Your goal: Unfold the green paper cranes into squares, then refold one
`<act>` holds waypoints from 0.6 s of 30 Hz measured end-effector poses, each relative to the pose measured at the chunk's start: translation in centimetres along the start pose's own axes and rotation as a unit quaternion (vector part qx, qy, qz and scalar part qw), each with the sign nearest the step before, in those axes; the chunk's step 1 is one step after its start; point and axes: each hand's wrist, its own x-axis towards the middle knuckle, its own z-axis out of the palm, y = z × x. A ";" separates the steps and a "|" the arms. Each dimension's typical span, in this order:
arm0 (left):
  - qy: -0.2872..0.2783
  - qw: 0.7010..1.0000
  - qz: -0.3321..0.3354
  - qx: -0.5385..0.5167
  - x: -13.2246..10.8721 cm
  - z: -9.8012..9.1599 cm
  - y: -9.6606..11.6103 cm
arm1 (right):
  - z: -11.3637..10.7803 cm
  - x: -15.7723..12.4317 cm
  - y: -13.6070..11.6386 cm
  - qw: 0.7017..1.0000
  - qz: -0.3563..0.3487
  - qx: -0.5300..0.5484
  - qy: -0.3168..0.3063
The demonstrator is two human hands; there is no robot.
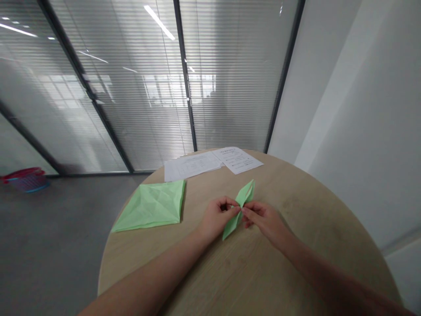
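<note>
Between my two hands is a narrow folded piece of green paper (245, 193), pinched at its middle and held at a slant. My left hand (219, 216) grips it from the left with thumb and fingers together. From the right, my right hand (263, 217) pinches the same spot, its fingertips meeting those of the left. The parts of the paper under my fingers are hidden. To the left on the table lies a larger sheet of green paper (154, 204), creased across its surface.
White printed sheets (194, 164) lie at the far edge of the round wooden table (315, 245). A red and blue basket (28, 180) stands on the floor at far left. Glass panels with blinds (230, 87) rise behind the table, and a white wall (371, 109) is at right.
</note>
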 end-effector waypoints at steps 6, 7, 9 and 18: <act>0.009 1.000 0.009 0.012 -0.1 0.1 0.0 | 0.2 0.2 0.1 0.999 0.004 0.042 -0.005; 0.010 1.000 0.008 0.004 -0.1 0.2 0.0 | 0.2 0.2 0.2 0.999 0.001 0.048 -0.004; 0.013 1.000 0.005 -0.018 0.1 0.2 0.0 | 0.2 0.3 0.4 0.998 -0.005 0.059 0.001; -0.024 0.994 -0.046 -0.092 0.2 0.1 -0.2 | 0.0 0.5 0.3 0.990 0.017 0.123 0.068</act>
